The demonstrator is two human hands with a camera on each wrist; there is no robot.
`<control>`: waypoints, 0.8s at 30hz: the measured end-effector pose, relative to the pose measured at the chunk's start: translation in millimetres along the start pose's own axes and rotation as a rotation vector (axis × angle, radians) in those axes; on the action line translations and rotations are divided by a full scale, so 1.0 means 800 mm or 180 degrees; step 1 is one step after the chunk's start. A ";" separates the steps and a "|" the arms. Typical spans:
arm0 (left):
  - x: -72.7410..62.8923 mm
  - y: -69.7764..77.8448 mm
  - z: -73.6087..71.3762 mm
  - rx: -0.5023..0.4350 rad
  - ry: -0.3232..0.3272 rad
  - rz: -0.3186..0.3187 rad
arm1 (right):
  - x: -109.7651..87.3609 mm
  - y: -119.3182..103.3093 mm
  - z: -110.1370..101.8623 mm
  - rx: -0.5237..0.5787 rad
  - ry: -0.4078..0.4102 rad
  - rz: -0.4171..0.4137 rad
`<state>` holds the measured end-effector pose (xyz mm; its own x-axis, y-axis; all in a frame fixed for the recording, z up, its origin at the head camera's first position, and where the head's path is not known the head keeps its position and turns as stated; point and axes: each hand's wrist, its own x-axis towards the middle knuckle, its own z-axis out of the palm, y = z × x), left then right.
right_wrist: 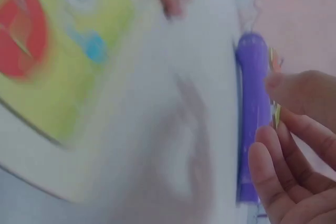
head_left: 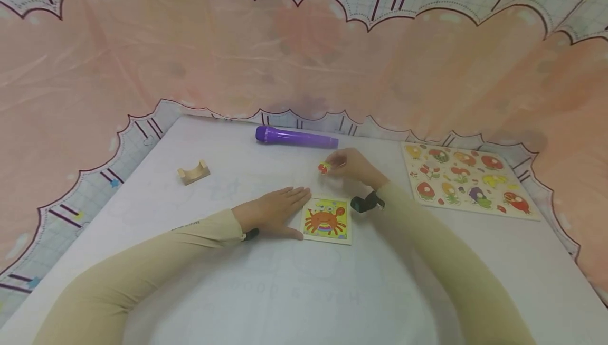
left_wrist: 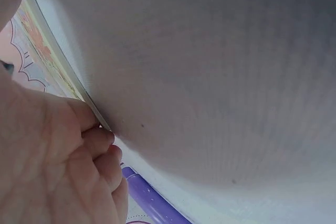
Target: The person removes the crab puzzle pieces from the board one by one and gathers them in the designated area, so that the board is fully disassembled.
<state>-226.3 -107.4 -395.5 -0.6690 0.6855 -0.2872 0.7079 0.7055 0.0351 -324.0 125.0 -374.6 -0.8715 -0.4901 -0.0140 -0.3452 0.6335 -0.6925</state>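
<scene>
A: Colours, clock off the crab puzzle [head_left: 326, 221]?
B: Puzzle itself: orange-red crab, rainbow-striped belly, yellow-green ground, pale border. 12 o'clock: small piece [head_left: 324, 168], red on yellow.
A: 11 and 10?
B: Microphone [head_left: 300, 138], purple. Wooden block [head_left: 195, 174], plain tan.
A: Between 2 and 3?
B: Fruit board [head_left: 445, 170]: cream, pictures in red, yellow, orange, purple, green.
A: Rest?
B: Far 12: drape [head_left: 304, 65], peach, dark scalloped lines, pale grid trim. Table [head_left: 285, 292] white. Sleeves [head_left: 442, 250], 4 and 8: beige.
</scene>
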 end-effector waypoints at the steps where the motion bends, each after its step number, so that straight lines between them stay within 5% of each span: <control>1: 0.000 0.000 0.000 -0.0018 -0.0003 0.0006 | 0.006 0.002 -0.003 -0.0013 -0.0006 0.0021; 11: 0.000 0.005 -0.003 -0.0057 -0.0003 0.0052 | 0.044 0.028 -0.015 -0.0280 -0.0073 0.0101; 24: -0.001 0.009 -0.006 -0.0006 0.0024 0.0089 | 0.052 0.043 -0.008 -0.0292 -0.0069 0.0388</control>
<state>-221.6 -102.2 -390.5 -0.6507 0.7063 -0.2789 0.7258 0.6864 0.0449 -374.5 130.7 -394.4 -0.9015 -0.4185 -0.1100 -0.2685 0.7405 -0.6160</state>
